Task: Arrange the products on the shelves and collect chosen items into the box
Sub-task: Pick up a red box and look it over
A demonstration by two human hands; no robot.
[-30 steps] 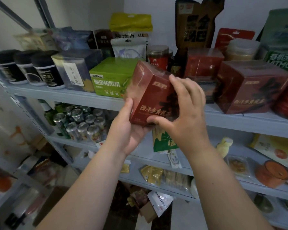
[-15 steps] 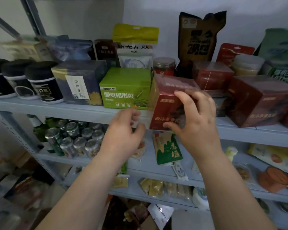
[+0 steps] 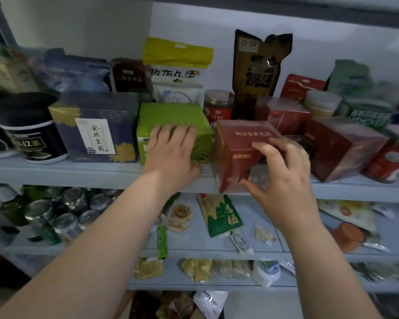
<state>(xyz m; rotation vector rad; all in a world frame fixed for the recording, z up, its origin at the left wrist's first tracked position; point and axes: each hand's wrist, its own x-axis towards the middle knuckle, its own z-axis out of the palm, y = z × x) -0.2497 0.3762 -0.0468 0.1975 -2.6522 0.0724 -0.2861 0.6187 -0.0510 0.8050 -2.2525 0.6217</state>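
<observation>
The right hand (image 3: 283,180) clamps thumb and curled fingers on the dark red glossy cardboard box (image 3: 235,155), which stands at the grey metal shelf's (image 3: 55,173) front lip, probably to slot it in. The left hand (image 3: 173,150), fingers straight, presses the green cardboard box (image 3: 171,113), seemingly making room. Both boxes are closed, their contents hidden
</observation>
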